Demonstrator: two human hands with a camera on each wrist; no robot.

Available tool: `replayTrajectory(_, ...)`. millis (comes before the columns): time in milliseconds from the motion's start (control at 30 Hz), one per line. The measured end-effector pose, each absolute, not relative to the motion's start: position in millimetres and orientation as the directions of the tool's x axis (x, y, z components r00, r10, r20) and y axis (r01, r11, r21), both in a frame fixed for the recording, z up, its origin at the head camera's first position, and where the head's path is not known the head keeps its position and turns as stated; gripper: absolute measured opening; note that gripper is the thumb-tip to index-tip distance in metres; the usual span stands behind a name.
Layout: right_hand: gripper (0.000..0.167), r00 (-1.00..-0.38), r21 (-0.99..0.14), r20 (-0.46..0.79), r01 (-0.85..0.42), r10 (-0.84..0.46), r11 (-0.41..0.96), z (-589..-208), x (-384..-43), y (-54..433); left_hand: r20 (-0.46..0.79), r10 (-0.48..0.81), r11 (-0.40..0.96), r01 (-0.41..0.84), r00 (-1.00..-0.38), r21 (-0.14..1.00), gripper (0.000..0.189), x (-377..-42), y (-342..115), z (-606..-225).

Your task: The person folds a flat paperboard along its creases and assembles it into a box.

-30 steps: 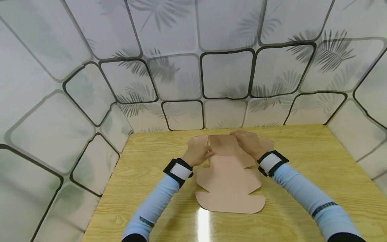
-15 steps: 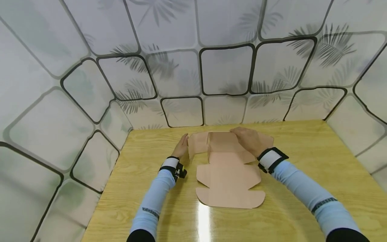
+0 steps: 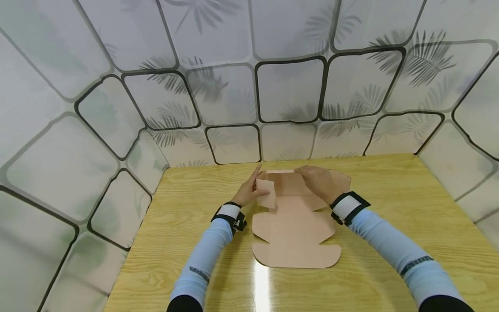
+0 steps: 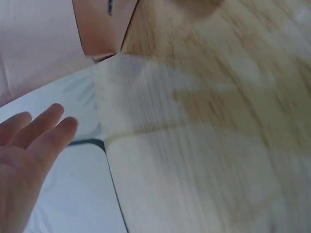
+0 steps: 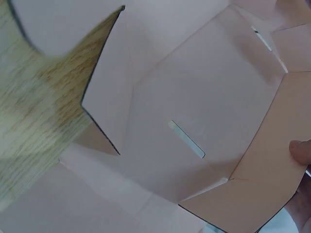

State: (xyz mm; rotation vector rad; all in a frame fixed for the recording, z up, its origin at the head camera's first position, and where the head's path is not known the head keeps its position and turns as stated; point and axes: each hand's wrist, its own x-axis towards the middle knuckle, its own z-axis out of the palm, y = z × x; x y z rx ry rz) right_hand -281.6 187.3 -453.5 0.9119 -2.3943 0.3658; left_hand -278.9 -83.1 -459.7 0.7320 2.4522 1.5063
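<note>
A partly folded cardboard box (image 3: pixel 296 229) lies on the table, its cut flaps spread to both sides. At its far end my right hand (image 3: pixel 319 182) pinches the raised back panel, the thumb (image 5: pixel 301 151) on the inner face. Two slots show in the base in the right wrist view. My left hand (image 3: pixel 248 190) is at the far left corner, against a side flap (image 3: pixel 267 193) that stands bent inward. In the left wrist view the left fingers (image 4: pixel 51 131) are extended, below the cardboard wall (image 4: pixel 39 43). Part of the back panel is hidden behind the right hand.
The wood-grain table (image 3: pixel 397 225) extends on both sides of the box. A patterned curtain (image 3: pixel 290 91) rises directly behind its far edge and along the sides. A strip of light reflects (image 3: pixel 261 286) off the table in front.
My left hand went from the box's inner left side out to the end of the left flap, then back right, swinging that flap inward. The right hand keeps its grip on the back panel.
</note>
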Motion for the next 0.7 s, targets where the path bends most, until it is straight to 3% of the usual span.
replayTrajectory(167,0.034,-0.611,0.008,0.564,-0.669,-0.556,0.743,-451.2,-274.9,187.2,0.182,0.501,0.432,0.427,-0.846,0.794,0.105,-291.5,-69.5,-483.3)
replayTrajectory(400,0.028,-0.615,0.208,0.533,-0.57,-0.581,0.794,-454.3,-263.5,191.8,0.227,0.481,0.488,0.474,-0.847,0.733,0.103,-290.2,-61.2,-488.9)
replayTrajectory(700,0.019,-0.45,0.236,0.625,-0.671,-0.638,0.703,-462.1,-264.0,187.3,0.211,0.433,0.636,0.463,-0.876,0.618,0.075,-285.0,-52.8,-483.5)
